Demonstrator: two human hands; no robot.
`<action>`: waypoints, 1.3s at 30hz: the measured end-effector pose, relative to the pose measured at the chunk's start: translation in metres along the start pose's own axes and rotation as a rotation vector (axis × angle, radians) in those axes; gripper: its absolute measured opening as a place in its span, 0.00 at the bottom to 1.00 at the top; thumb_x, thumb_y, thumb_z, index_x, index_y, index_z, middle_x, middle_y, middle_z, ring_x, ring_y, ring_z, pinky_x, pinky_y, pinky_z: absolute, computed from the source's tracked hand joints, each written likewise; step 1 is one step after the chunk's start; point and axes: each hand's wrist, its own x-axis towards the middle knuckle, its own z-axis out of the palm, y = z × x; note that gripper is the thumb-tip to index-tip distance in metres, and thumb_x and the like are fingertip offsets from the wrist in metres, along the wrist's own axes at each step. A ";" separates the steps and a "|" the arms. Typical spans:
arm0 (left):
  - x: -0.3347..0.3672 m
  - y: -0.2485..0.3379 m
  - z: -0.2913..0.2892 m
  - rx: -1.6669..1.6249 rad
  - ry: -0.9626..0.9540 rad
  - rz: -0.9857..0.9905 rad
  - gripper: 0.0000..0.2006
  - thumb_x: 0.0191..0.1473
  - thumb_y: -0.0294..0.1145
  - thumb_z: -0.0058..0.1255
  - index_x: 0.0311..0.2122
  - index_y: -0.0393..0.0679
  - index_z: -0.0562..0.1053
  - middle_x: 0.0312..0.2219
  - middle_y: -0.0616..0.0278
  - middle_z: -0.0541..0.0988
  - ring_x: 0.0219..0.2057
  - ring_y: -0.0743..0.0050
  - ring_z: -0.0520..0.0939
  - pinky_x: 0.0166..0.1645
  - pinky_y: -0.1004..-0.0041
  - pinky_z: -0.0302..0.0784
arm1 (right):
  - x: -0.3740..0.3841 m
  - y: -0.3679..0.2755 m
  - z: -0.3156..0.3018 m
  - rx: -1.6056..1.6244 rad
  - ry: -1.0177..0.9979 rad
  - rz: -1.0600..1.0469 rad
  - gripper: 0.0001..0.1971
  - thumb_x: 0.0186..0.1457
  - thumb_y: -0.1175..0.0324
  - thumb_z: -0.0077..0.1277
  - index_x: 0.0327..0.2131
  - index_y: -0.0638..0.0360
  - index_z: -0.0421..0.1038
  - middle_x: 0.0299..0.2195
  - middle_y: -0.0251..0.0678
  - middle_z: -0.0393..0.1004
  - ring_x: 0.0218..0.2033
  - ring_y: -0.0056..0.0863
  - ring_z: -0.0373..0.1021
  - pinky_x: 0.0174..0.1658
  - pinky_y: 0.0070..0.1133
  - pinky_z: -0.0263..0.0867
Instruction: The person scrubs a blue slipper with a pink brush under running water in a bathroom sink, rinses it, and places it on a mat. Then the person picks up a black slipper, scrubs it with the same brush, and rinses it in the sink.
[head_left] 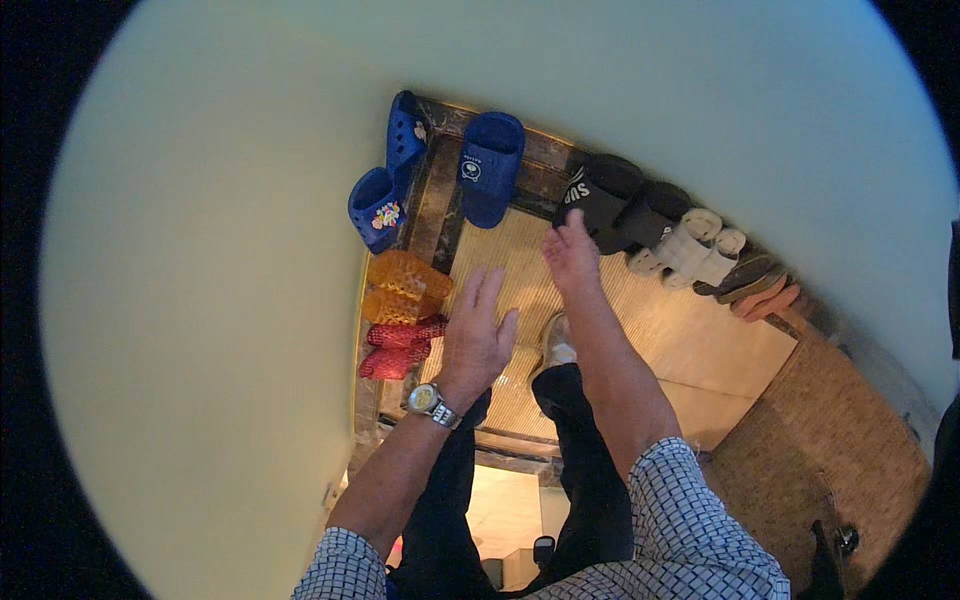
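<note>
My left hand [480, 335] is stretched out over the pale floor, empty, with its fingers apart. Nearest to it are red openwork slippers [400, 347] and orange openwork slippers [405, 287] along the left wall. My right hand [572, 255] reaches farther forward, its fingertips just in front of a black slide [603, 195] with white print; whether they touch it I cannot tell. Nothing shows in that hand, and its fingers are loosely extended. Between the hands, at the far edge, a dark blue slide [491, 170] with a white print lies toe-end away from neat line-up.
Blue clogs [375, 210] with colourful charms lean at the far left corner. To the right, another black slide [650, 212], white sandals [690, 248], dark shoes [742, 277] and pinkish-brown shoes [766, 299] line the wall. A brown mat [830, 430] lies at the lower right.
</note>
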 end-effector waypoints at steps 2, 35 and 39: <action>0.001 0.009 0.001 0.033 -0.011 0.021 0.30 0.58 0.29 0.56 0.63 0.31 0.63 0.63 0.33 0.64 0.64 0.34 0.67 0.68 0.55 0.65 | -0.004 -0.021 0.003 0.216 -0.014 -0.012 0.27 0.63 0.44 0.56 0.47 0.60 0.69 0.28 0.38 0.73 0.34 0.32 0.73 0.37 0.24 0.71; -0.206 0.376 -0.111 0.064 -0.130 0.611 0.21 0.59 0.22 0.54 0.59 0.42 0.70 0.57 0.37 0.66 0.48 0.38 0.79 0.53 0.55 0.77 | -0.561 -0.126 -0.040 -0.177 0.211 -0.607 0.16 0.67 0.56 0.54 0.30 0.59 0.75 0.26 0.23 0.74 0.26 0.12 0.66 0.29 0.17 0.64; -0.232 0.393 -0.113 -0.035 -0.245 0.690 0.21 0.59 0.21 0.53 0.58 0.40 0.71 0.57 0.40 0.67 0.50 0.41 0.77 0.56 0.56 0.76 | -0.597 -0.119 -0.064 -0.166 0.313 -0.681 0.16 0.67 0.56 0.53 0.29 0.57 0.75 0.25 0.23 0.73 0.26 0.12 0.64 0.28 0.18 0.63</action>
